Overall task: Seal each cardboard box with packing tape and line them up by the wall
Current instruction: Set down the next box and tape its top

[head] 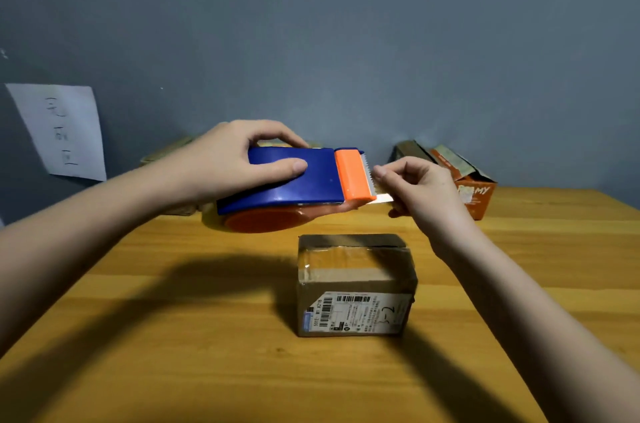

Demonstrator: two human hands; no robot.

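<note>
My left hand wraps around the blue tape holder just above and behind the brown box, so my right hand can pinch the tape end and pull it out.

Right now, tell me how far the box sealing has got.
Done: the box in front already carries some clear tape across its top.

In hand: the left hand holds the tape dispenser above it, while the right hand pinches the tape end at the blade.

Left: the orange box by the wall stands open; the front box is not yet lined up there.
</note>
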